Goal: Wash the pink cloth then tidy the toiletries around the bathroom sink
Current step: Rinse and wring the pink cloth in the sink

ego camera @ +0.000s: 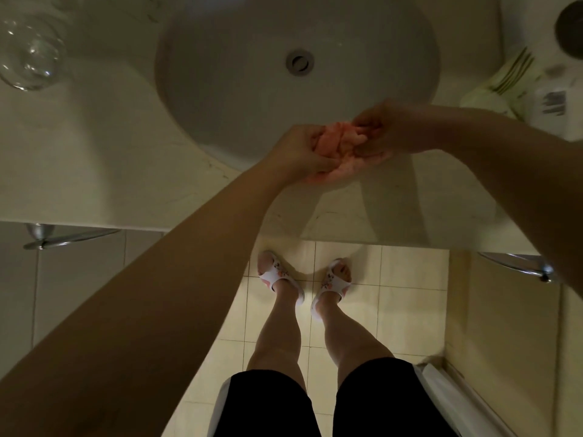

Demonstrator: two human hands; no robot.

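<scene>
Over the near rim of the white oval sink (220, 99), at its six o'clock, the left hand (303, 152) and right hand (388, 130) both curl their fingers around the bunched pink cloth (339, 146), with a clear glass (30, 55) on the desk (79, 152) at ten o'clock.

A clear glass (30, 48) lies on the far left of the desk (79, 146). Chrome handles (63, 238) stick out under the desk's near edge. White slippers (277, 274) stand on the tiled floor (378, 310) below, black shorts (268, 405) nearest.
</scene>
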